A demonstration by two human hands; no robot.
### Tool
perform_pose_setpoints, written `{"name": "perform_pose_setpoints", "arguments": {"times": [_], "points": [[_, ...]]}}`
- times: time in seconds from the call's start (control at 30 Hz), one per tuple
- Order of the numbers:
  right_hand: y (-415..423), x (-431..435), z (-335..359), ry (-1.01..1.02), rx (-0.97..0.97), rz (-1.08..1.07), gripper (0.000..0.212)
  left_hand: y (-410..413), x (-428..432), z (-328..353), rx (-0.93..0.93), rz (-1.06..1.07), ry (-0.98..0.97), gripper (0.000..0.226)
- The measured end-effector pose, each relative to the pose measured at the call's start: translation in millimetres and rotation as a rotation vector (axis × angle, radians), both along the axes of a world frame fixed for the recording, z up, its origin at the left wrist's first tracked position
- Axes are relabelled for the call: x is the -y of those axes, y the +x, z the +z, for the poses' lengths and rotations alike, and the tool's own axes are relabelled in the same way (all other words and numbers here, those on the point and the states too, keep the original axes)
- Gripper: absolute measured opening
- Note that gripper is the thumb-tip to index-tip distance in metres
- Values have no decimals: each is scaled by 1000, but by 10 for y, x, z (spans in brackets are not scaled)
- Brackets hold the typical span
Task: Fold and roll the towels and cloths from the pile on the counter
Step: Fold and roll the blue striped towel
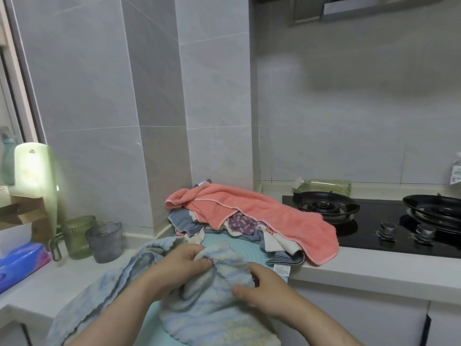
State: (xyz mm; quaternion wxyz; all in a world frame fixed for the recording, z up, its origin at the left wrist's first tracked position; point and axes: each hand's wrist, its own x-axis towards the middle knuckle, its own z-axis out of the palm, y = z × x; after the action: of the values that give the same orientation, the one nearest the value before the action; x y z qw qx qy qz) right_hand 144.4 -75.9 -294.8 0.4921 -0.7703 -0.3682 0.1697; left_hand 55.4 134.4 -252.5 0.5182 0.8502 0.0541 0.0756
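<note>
Coral towel (249,208) hides most of the pile (242,224). Tag (281,268) print too small to read. Bottle (455,171) cut by right edge; blue towel (207,315) by bottom edge.

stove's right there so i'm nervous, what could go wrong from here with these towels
The pink towel spreads onto the hob beside a burner; it could scorch if that were lit. The blue towel the left hand pinches trails near two glass cups; a hard tug might topple them.
</note>
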Motion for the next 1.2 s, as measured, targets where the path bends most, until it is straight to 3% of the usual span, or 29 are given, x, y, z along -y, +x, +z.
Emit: {"name": "perform_pose_setpoints", "arguments": {"times": [0.13,0.2,0.3,0.47,0.53,0.6,0.77,0.9,1.0,1.2], "points": [[9,-155,164,279,-92,-65,12,17,43,19,3,-15,135,6],[73,-157,235,365,-147,-126,19,-7,-32,43,-61,-34,323,16],[164,-112,380,448,-200,-121,10,-44,-185,110,-135,-12,691,22],[325,-38,627,539,-354,-145,18,-4,-398,305,-157,95,1091,29],[423,17,738,583,-411,-165,14,36,-494,371,-208,115,1146,31],[547,78,831,621,-462,-207,13,53,-546,435,-278,107,1145,32],[841,266,1007,685,-605,-376,15,48,-783,369,-323,175,1039,9],[1087,492,1064,717,-690,-492,22,2,-1064,201,-308,267,892,11],[1140,534,1039,624,-657,-539,31,-28,-1071,171,-177,335,651,30],[855,248,1036,533,-479,-399,32,13,-665,497,-9,303,331,25]]}}
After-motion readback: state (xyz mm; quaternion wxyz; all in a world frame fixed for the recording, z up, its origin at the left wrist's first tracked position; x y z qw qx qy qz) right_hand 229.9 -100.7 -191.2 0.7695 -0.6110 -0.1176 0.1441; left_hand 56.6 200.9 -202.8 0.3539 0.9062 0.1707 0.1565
